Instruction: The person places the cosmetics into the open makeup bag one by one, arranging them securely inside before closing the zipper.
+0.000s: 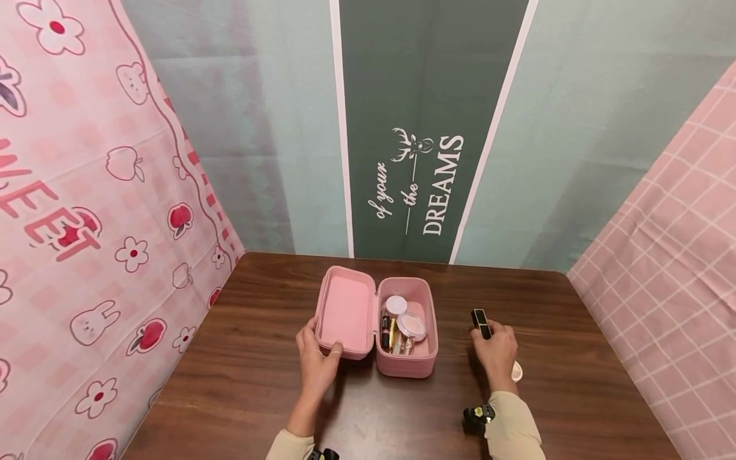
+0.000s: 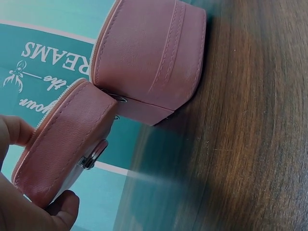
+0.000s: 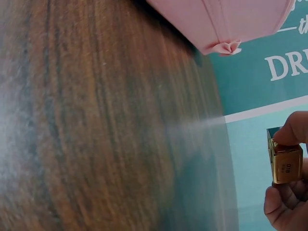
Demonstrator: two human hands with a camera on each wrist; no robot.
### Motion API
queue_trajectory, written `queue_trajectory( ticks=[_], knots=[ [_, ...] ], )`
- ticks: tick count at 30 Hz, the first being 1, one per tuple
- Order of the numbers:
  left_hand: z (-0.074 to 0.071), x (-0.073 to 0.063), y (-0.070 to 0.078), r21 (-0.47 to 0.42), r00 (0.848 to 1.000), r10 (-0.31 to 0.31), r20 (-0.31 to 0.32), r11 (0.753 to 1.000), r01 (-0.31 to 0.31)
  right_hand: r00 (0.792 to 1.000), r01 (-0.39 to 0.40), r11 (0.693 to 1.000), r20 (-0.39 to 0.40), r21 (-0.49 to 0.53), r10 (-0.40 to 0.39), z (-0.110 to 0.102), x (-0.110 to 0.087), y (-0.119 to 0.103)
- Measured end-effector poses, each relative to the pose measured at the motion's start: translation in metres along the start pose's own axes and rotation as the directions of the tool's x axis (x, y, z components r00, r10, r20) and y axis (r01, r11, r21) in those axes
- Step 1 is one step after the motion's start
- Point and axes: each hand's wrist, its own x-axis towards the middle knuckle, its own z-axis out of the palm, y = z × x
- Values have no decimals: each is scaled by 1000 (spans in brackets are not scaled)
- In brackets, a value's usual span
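A pink makeup case (image 1: 407,367) stands unzipped on the table, its lid (image 1: 347,306) folded out to the left. My left hand (image 1: 318,364) grips the lid's outer edge, with the thumb at its near corner. In the left wrist view, the fingers hold the lid (image 2: 57,139) raised beside the case body. Right of the case, my right hand (image 1: 497,350) pinches a black-and-gold lipstick (image 1: 480,322). The lipstick's gold end (image 3: 287,166) faces the right wrist camera. Inside the case lie a round compact (image 1: 412,326), a white-lidded jar (image 1: 395,305) and several tubes.
A small white round item (image 1: 517,371) lies on the brown wooden table (image 1: 397,415), partly behind my right wrist. Printed cloths hang around the table: a green one (image 1: 425,83) at the back and pink ones (image 1: 678,211) at the sides.
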Motion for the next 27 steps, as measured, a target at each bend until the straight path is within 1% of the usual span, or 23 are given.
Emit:
queue_trajectory(
  ticks=[6, 10, 14, 17, 20, 22, 27],
  knots=[
    [0, 1, 0, -1, 1000, -10, 5, 1000, 10, 997, -5, 1000, 75, -24, 7, -6, 1, -7],
    [0, 1, 0, 2, 1000, -11, 8, 1000, 11, 991, -36, 998, 127, -47, 41, -13, 0, -13],
    [-1, -2, 1, 1, 1000, -22, 9, 1000, 22, 980, -81, 994, 177, -72, 93, -22, -2, -22],
    [-1, -2, 1, -1, 1000, -25, 5, 1000, 25, 974, -123, 989, 182, -87, 137, -28, -3, -30],
    [0, -2, 0, -1, 1000, -21, 3, 1000, 21, 971, -150, 985, 177, -91, 164, -33, -4, -40],
    [0, -2, 0, -4, 1000, -22, 1, 1000, 22, 968, -156, 984, 182, -89, 170, -35, -5, -47],
    [1, -1, -1, -7, 1000, -23, 0, 1000, 23, 959, -151, 984, 229, -93, 169, -39, -10, -61]
  ],
)
